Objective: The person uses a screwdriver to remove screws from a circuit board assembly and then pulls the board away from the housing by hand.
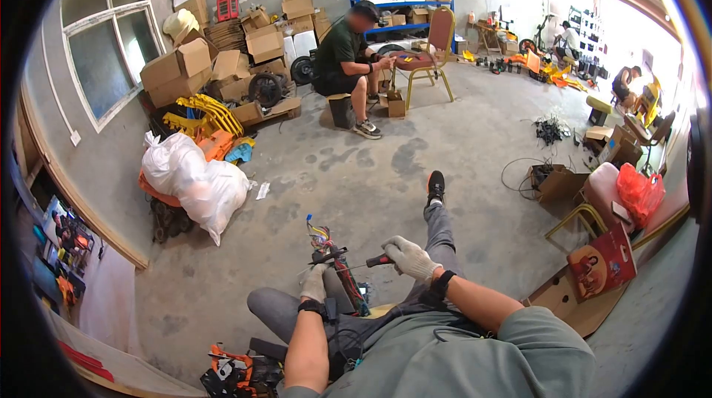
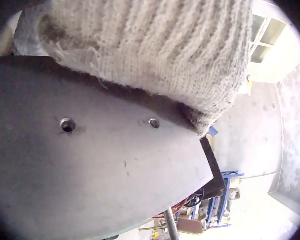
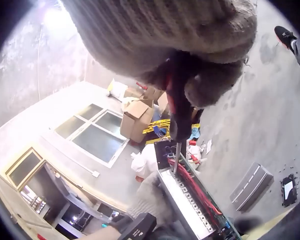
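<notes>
My gloved right hand (image 1: 410, 257) grips a screwdriver (image 1: 380, 260) by its red and black handle. Its thin shaft (image 3: 177, 159) points down at one end of a controller circuit board (image 3: 206, 200), right at the silver metal bar (image 3: 179, 201) with a row of screws. My left hand (image 1: 314, 283), also gloved, holds the controller near that end, over my lap. Close up in the left wrist view, the glove (image 2: 155, 55) lies against a grey metal face (image 2: 105, 160) with two holes. Coloured wires (image 1: 320, 235) stick out of the controller's far end.
A silver casing (image 3: 252, 186) and a dark part (image 3: 289, 191) lie on the floor. A white sack (image 1: 196, 179) stands to the left, cardboard boxes (image 1: 178, 72) behind it. Ahead, a seated person (image 1: 345, 57) works at a chair (image 1: 439, 35). An open carton (image 1: 586, 294) is on the right.
</notes>
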Action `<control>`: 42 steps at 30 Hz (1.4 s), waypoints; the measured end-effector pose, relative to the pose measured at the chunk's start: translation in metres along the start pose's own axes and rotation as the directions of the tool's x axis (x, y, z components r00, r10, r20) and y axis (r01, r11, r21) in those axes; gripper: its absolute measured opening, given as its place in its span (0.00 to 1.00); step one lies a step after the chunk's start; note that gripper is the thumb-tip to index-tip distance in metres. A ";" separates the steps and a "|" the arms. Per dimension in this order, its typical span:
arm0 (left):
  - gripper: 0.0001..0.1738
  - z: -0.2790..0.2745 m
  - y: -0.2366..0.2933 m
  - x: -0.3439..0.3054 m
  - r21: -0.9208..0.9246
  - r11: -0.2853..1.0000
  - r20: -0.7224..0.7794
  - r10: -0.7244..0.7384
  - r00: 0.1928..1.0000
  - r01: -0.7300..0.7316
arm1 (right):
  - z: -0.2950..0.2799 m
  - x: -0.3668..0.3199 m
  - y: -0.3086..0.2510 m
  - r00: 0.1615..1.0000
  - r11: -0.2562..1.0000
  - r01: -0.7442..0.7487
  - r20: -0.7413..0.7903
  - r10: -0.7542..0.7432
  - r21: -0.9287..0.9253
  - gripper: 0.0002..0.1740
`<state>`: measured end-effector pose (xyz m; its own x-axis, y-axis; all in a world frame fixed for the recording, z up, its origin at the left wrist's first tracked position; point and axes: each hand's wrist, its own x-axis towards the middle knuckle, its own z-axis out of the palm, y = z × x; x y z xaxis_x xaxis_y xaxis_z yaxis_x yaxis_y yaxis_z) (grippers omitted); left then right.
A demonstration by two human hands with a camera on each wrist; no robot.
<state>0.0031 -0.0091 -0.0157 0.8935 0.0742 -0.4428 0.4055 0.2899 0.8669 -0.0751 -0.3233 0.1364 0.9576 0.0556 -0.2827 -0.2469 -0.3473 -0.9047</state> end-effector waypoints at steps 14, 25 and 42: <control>0.14 -0.005 -0.003 0.006 0.056 0.998 0.015 0.037 0.999 -0.038 | -0.002 -0.002 -0.009 1.000 0.999 0.018 -0.017 -0.019 -0.051 0.27; 0.15 -0.007 -0.008 0.018 -0.027 0.999 0.007 -0.021 1.000 0.021 | 0.007 -0.011 -0.024 0.949 0.962 0.264 -0.160 -0.271 -0.066 0.27; 0.12 0.006 0.012 -0.009 -0.100 0.995 0.110 0.007 0.994 0.004 | 0.009 -0.002 -0.010 0.942 0.954 0.249 -0.186 -0.278 -0.165 0.25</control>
<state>0.0011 -0.0119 -0.0003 0.9122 -0.0293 -0.4087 0.3877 0.3844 0.8378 -0.0759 -0.3119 0.1437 0.9987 -0.0250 0.0442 0.0272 -0.4720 -0.8812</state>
